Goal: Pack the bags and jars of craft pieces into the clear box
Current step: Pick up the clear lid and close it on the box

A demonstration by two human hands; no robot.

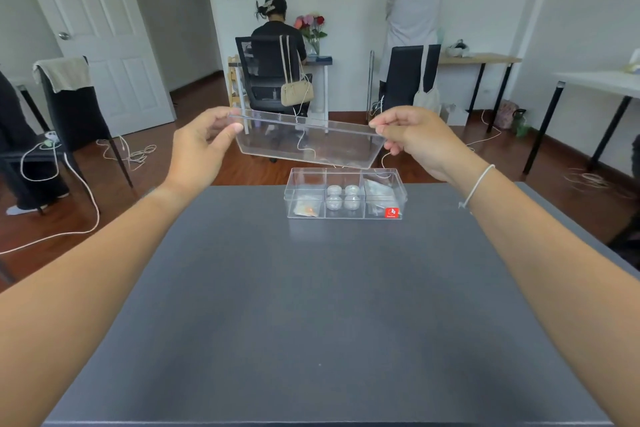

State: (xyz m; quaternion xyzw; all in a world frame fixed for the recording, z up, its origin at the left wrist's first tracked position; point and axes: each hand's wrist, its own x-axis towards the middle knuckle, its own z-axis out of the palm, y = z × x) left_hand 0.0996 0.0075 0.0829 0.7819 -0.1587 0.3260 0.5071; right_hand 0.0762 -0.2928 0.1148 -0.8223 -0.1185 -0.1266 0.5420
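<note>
A clear box [346, 215] with three compartments stands at the far edge of the dark grey table [311, 305]. Its left compartment holds a small bag with orange pieces [305, 210]. Several small round jars [343, 198] fill the middle one. The right one holds clear bags [379, 189], and a red sticker marks the box's front. Above the box I hold its clear lid [308, 142], tilted, by both ends. My left hand [204, 146] pinches the left end and my right hand [412, 135] pinches the right end.
Beyond the table a person sits at a desk on a black chair [266, 76] with a beige bag hung on it. Another person stands at a second desk [481, 59]. White cables [69, 184] lie on the wooden floor. A white table [595, 83] stands at right.
</note>
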